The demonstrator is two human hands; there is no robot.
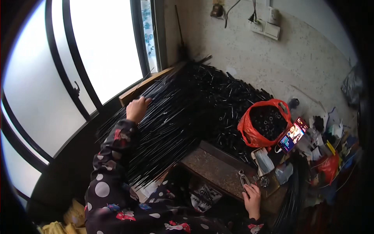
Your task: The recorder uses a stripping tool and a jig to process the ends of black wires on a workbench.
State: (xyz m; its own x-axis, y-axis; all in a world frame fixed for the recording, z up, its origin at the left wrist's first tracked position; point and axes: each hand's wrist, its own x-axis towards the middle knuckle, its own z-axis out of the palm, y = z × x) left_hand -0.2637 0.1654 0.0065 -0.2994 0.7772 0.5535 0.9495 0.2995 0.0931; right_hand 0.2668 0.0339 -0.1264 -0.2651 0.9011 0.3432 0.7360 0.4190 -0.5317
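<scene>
L hand (137, 110) reached out fwd-left, arm nearly straight, fingers curled at L side of black rods (161, 134); can't tell from here if clamped on any. R hand (252, 198) low, clamped on pliers (244, 178), nose pointing away over bench (212, 171). Qty: 1 pliers, 1 red bag (246, 126), 1 phone (293, 135), rods uncountable. Bare top L of pliers, raised lip (226, 156) along far edge

It's a small workshop, plainly seen now: long black strands (163, 132) are massed toward eight o'clock, short black pieces (230, 93) are heaped at two, black rings (269, 121) are held in a red bag (249, 136) at three, and pliers (244, 179) are spotted over a worn bench (214, 171) toward five.
</scene>
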